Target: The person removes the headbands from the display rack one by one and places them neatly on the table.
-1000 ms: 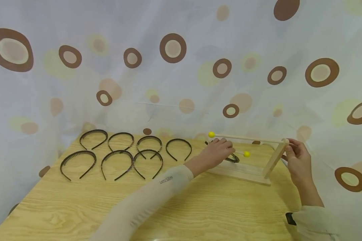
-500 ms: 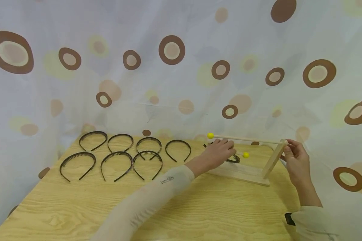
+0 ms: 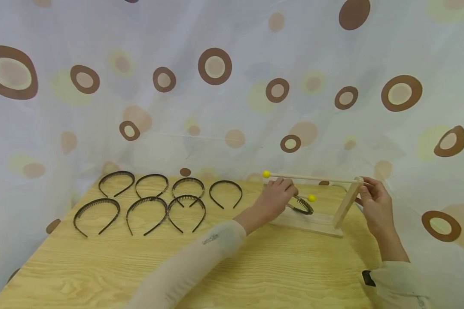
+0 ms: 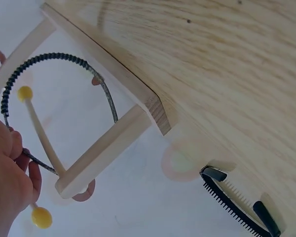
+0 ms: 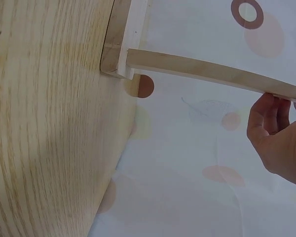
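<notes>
In the head view my left hand (image 3: 276,197) holds a black toothed headband (image 3: 303,207) at the wooden stand. The left wrist view shows my fingertips pinching one arm of this headband (image 4: 52,55), its toothed arch facing the far post. A short peg (image 4: 44,136) tipped with a yellow ball (image 4: 24,94) overlaps the loop there. My right hand (image 3: 379,210) grips the stand's right upright (image 3: 347,208) near its top. Seen from the right wrist, fingers of that hand (image 5: 278,136) press against the post (image 5: 202,70).
Several more black headbands (image 3: 147,199) lie in two rows on the left half of the wooden table (image 3: 274,270). A long rod (image 3: 313,177) with a yellow ball (image 3: 266,174) runs from the upright's top. A spotted curtain (image 3: 232,111) hangs behind the table.
The headband in my left hand has shifted right and downward, so more of its toothed arch shows. My right hand keeps its grip on the upright. The whole head view has drifted slightly.
</notes>
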